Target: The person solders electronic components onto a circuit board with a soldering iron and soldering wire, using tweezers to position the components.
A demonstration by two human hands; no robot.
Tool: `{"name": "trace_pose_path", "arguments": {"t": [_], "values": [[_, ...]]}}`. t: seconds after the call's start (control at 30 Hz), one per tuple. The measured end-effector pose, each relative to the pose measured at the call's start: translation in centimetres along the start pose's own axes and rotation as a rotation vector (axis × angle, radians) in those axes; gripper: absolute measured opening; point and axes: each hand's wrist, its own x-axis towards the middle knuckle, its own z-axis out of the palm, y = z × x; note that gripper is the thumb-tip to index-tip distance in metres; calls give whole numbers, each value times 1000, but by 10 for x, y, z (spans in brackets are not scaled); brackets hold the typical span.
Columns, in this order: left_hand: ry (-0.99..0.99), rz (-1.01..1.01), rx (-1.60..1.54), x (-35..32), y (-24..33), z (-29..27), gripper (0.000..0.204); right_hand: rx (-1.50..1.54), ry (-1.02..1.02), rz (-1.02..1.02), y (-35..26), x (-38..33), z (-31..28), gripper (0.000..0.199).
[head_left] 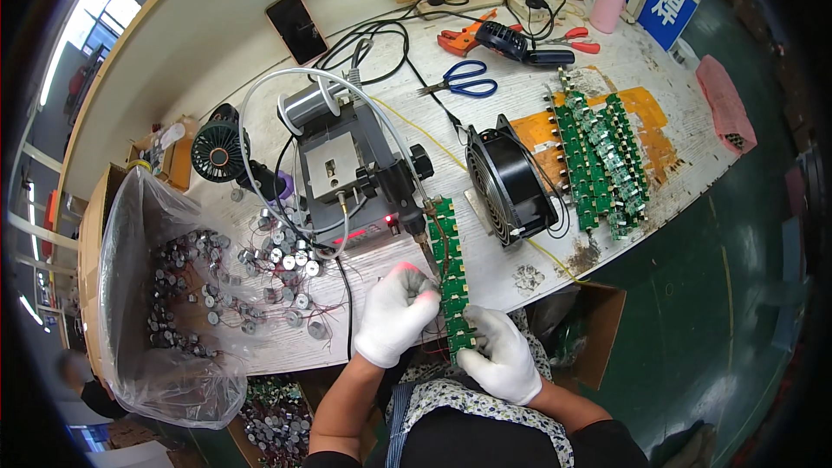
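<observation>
A long strip of green circuit boards [454, 295] lies lengthwise in front of me at the table's near edge. Above its left side, close to the soldering tip [425, 247], the gloved fingers of my left hand [394, 316] are pinched together; what they hold is hidden. My right hand [503, 360], also in a white glove, grips the near right edge of the strip with thumb and fingers. The soldering machine [334, 173], carrying a solder spool [309, 107], stands just beyond my left hand. Thin red wires show beside the strip.
Many small round motors [295, 264] with wires spill from a plastic-lined box [130, 251] at left. A black square fan [511, 178] stands right of the strip, before several stacked board strips [598, 156]. Blue-handled pliers [468, 80], a phone [296, 28] and cables lie farther back.
</observation>
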Motion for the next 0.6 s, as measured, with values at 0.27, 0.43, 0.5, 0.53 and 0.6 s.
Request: {"name": "trace_pose_path", "arguments": {"t": [0.27,0.43,0.5,0.53,0.6], "values": [[-64,-127,-339,-8,0,2,9,348,-91,278,10,-2,-2,57],[-81,-190,-391,-11,3,1,9,524,-223,168,5,12,-14,62],[-115,-135,-435,-12,-7,2,10,534,-283,135,-3,16,-16,63],[-117,-135,-436,-12,-7,2,10,453,-177,257,-6,16,-15,64],[-164,-161,-326,-13,-3,1,10,281,-21,324,-6,17,-10,65]]}}
